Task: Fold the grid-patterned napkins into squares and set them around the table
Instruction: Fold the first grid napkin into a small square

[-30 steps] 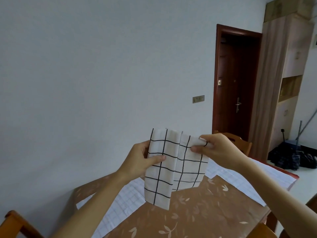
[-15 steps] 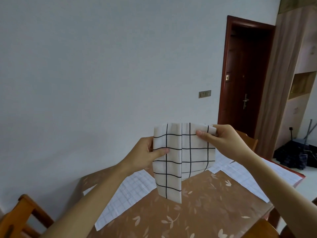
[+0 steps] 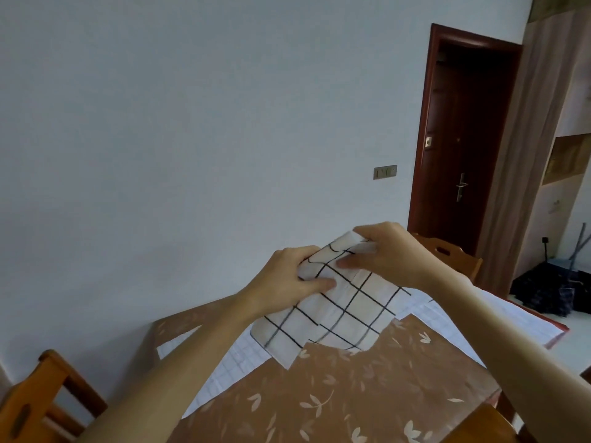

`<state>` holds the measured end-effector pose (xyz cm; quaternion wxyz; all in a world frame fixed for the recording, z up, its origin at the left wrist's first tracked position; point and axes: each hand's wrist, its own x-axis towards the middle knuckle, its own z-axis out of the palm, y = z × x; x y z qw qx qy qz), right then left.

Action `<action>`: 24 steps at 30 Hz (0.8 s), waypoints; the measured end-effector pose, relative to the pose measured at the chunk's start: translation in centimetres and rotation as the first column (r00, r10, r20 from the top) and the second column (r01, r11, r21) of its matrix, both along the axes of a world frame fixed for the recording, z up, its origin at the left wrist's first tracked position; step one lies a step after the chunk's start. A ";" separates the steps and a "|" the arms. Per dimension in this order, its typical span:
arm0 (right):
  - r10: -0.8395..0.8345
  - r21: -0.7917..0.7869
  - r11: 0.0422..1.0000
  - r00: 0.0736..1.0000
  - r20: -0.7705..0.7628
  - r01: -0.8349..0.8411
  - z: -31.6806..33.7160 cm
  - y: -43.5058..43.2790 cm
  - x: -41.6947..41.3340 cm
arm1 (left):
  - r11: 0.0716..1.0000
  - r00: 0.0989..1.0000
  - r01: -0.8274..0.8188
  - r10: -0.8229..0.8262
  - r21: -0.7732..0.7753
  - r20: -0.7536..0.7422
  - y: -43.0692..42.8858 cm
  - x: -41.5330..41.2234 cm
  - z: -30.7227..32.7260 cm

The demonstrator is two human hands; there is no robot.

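Midway through a fold, by the look of it. Held in the air above the far half of the table (image 3: pixel 367 394): one grid-patterned napkin (image 3: pixel 348 302), doubled over at least once, layered edges showing at its lower corner. Left hand (image 3: pixel 287 282) with grip clamped on the napkin's upper left edge, thumb laid across the front. Right hand (image 3: pixel 390 254) with grip pinched shut on the top corner, fingers curled over the cloth. Lower end hanging slanted, close over the table, contact hard to tell from this angle.

Not yet a neat square: outline uneven, one more fold or a squaring-up probably needed. No finished folded napkin visible at any place on the table. Lying flat along the far edges, pale fine-checked cloths (image 3: pixel 243 356), possibly further napkins or only a table covering. Wooden chairs (image 3: pixel 35 398) at the sides. Most of the task judged still ahead: finishing this fold, setting it down, repeating around the table.
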<state>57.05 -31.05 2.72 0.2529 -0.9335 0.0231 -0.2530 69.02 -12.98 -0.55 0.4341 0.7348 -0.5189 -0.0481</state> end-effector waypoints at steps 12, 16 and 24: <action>-0.040 0.354 0.935 0.996 0.074 0.011 -1.2 -3.9 -2.0 | 0.986 0.913 -0.134 0.082 -0.104 -0.399 4.1 3.7 -0.9; -0.082 0.424 0.905 0.990 0.116 0.026 -1.8 -3.7 -2.0 | 0.964 0.868 -0.194 0.082 -0.183 -0.490 3.7 3.7 -1.1; -0.058 0.505 0.863 0.991 0.123 -0.012 -2.0 -3.2 -2.0 | 0.969 0.841 -0.160 0.034 -0.187 -0.540 3.4 3.3 -2.2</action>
